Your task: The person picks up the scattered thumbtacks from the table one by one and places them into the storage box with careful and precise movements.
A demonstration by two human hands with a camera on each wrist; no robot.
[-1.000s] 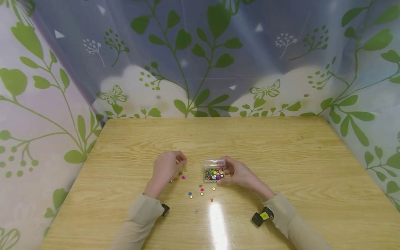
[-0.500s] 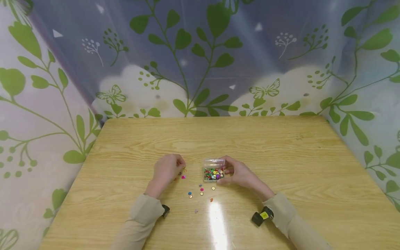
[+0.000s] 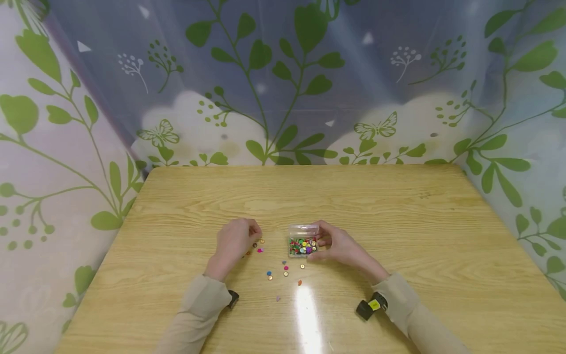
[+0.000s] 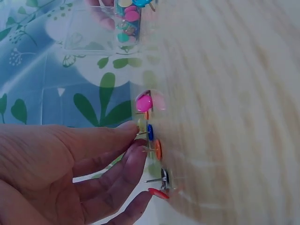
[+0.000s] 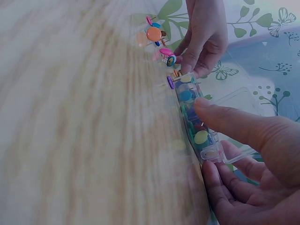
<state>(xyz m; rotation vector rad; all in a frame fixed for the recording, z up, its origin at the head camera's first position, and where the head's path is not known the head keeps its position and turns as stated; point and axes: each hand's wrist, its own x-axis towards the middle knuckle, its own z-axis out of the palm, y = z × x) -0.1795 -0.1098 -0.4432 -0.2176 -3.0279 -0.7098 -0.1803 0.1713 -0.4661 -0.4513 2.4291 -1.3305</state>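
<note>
While the left forearm was covered by a beige sleeve (image 3: 190, 309), the left hand (image 3: 232, 241) was held low over the wooden table (image 3: 398, 206), its thumb and fingertips brought close together among scattered tacks; whether one was pinched there could not be told. Just right of the fingertips a gold tack (image 3: 262, 241) was seen, with a pink tack (image 3: 260, 250) nearer. Farther right and near, a blue tack (image 3: 268, 273), a violet tack (image 3: 278, 298) and a magenta tack (image 3: 286, 268) were spread out. Beyond these, to the right, a clear box (image 3: 297, 256) was heaped with colourful tacks, its lid (image 3: 303, 230) raised on the far side. The box was gripped at its right side between the thumb and fingers of the right hand (image 3: 338, 246). At the right wrist a black device (image 3: 366, 309) was worn.
</note>
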